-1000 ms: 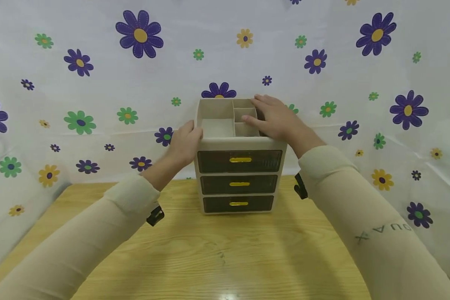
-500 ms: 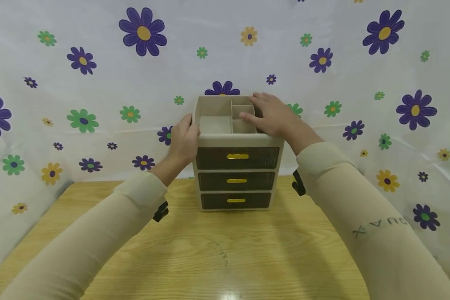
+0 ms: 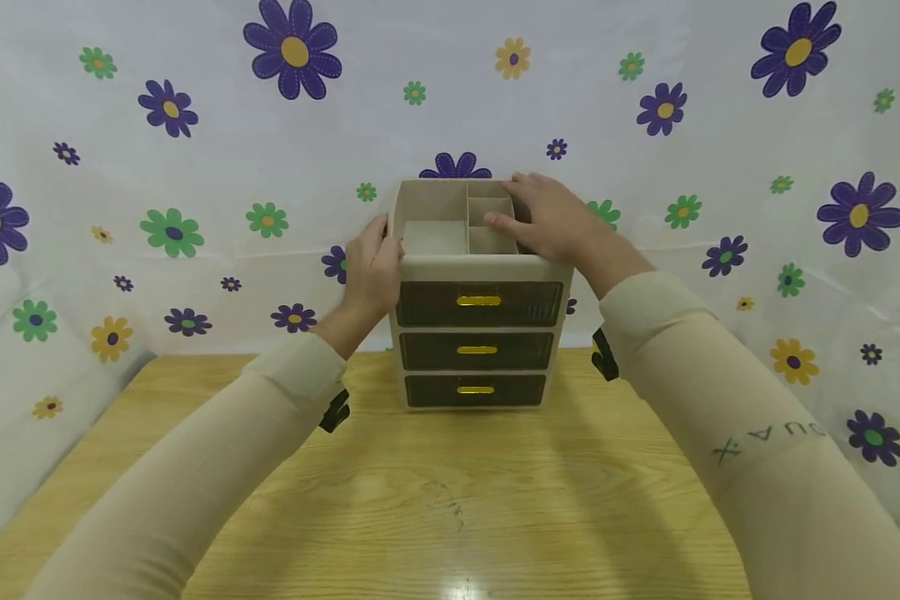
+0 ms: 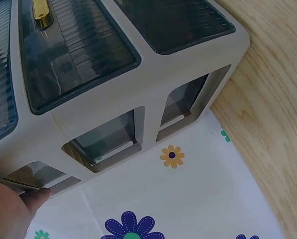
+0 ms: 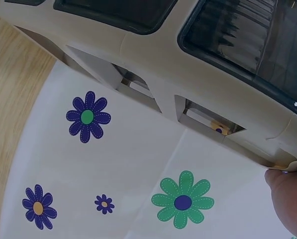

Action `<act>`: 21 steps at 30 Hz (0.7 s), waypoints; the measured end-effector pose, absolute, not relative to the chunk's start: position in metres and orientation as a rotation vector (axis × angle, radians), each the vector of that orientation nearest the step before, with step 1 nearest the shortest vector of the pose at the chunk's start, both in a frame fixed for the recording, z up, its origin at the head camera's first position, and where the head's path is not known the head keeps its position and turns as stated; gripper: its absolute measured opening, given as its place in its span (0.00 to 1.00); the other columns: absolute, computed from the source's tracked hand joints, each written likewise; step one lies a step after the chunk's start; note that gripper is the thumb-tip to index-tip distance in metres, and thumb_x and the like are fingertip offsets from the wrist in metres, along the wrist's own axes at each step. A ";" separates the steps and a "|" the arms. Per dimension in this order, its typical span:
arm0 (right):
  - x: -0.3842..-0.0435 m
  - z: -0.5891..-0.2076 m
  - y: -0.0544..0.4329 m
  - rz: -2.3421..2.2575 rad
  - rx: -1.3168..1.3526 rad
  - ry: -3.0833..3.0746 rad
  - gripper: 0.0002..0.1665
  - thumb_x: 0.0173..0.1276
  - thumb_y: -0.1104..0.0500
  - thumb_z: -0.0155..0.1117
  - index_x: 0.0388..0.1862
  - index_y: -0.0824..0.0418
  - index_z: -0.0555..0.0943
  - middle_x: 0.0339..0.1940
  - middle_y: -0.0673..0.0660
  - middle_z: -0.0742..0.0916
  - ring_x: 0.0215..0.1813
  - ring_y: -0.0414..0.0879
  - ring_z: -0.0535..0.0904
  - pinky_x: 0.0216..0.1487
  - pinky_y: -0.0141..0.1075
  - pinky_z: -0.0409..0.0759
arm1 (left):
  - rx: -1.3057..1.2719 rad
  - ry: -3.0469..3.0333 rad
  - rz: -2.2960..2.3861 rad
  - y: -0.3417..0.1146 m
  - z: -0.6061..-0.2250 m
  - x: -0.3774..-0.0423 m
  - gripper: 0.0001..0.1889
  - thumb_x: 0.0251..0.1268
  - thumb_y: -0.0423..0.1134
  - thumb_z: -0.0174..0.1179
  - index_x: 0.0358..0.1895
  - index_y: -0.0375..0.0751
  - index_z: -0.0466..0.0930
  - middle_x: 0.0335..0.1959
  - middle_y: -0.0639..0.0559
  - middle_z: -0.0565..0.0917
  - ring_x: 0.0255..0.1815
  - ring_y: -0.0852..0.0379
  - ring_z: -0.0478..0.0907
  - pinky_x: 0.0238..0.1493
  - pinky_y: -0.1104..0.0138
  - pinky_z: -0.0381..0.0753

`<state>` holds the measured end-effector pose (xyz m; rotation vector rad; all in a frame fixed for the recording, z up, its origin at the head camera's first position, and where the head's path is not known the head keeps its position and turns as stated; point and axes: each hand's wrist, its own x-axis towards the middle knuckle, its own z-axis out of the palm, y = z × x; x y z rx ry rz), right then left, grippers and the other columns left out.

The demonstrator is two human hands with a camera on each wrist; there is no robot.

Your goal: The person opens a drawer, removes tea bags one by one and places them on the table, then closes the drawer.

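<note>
A beige plastic drawer cabinet (image 3: 487, 268) stands upright on the wooden table in the head view, with several dark see-through drawers (image 3: 476, 350) pushed in and gold handles. Its top is an open tray divided into one large and several small compartments. My left hand (image 3: 371, 271) grips the left side near the top, thumb at the rim; the left wrist view shows a fingertip (image 4: 38, 198) at a side cutout. Over the right rim rests my right hand (image 3: 558, 221), thumb and fingers reaching across the small compartments. Part of this hand (image 5: 290, 199) touches the side wall's edge in the right wrist view.
Behind the cabinet hangs a white cloth (image 3: 217, 167) printed with purple, green and yellow flowers, also along both sides. The wooden table (image 3: 420, 483) extends in front of the cabinet. Each sleeve cuff has a black strap piece (image 3: 605, 354) below it.
My left hand has shifted slightly up the cabinet's side. The cabinet appears slightly further left against the flowered cloth, and the head view has tilted a little. My right hand keeps its place on the rim.
</note>
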<state>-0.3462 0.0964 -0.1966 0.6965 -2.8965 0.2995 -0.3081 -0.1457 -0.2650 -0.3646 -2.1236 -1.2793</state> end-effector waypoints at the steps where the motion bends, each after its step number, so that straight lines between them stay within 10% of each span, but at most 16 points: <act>1: -0.347 -0.196 0.096 0.303 0.698 -2.897 0.48 0.76 0.30 0.40 0.82 0.58 0.51 0.83 0.59 0.54 0.84 0.57 0.44 0.83 0.53 0.43 | -0.360 -2.121 -1.278 -0.146 -0.265 -0.309 0.13 0.58 0.37 0.39 0.33 0.30 0.71 0.25 0.42 0.71 0.32 0.44 0.69 0.32 0.61 0.67; 21: -0.344 -0.198 0.097 0.419 0.649 -2.872 0.44 0.76 0.32 0.45 0.81 0.54 0.57 0.81 0.58 0.61 0.82 0.56 0.52 0.82 0.55 0.50 | -0.282 -2.123 -1.338 -0.144 -0.268 -0.313 0.22 0.58 0.39 0.40 0.47 0.28 0.76 0.45 0.33 0.80 0.45 0.42 0.73 0.48 0.51 0.74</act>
